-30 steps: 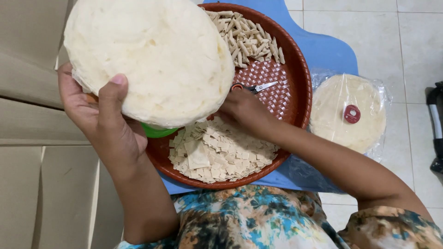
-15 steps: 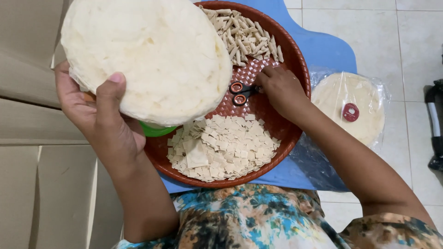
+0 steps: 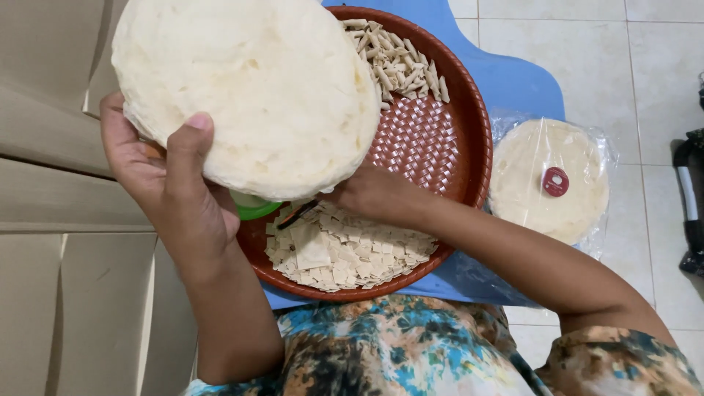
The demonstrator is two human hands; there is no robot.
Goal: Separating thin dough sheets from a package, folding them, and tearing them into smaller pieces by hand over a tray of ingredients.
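My left hand [image 3: 176, 198] holds up a thick stack of round white dough wrappers [image 3: 249, 95], thumb on top, over the left part of a round brown woven tray [image 3: 469, 147]. My right hand [image 3: 370, 194] reaches under the stack's lower edge with its fingers mostly hidden. A thin dark scissors tip [image 3: 297, 214] pokes out from it. On the tray lie a pile of small square wrapper pieces [image 3: 345, 249] near me and a heap of narrow strips [image 3: 400, 62] at the far side.
A sealed clear pack of round wrappers [image 3: 550, 180] lies right of the tray on a blue surface [image 3: 513, 81]. Something green [image 3: 253, 205] shows under the stack. Beige cushions [image 3: 44, 220] are to the left, tiled floor [image 3: 645, 73] and a dark object [image 3: 689, 198] to the right.
My right hand went to the scissors in the tray's middle, took them, and moved left under the stack. The scissors are gone from the tray. The left hand stays put.
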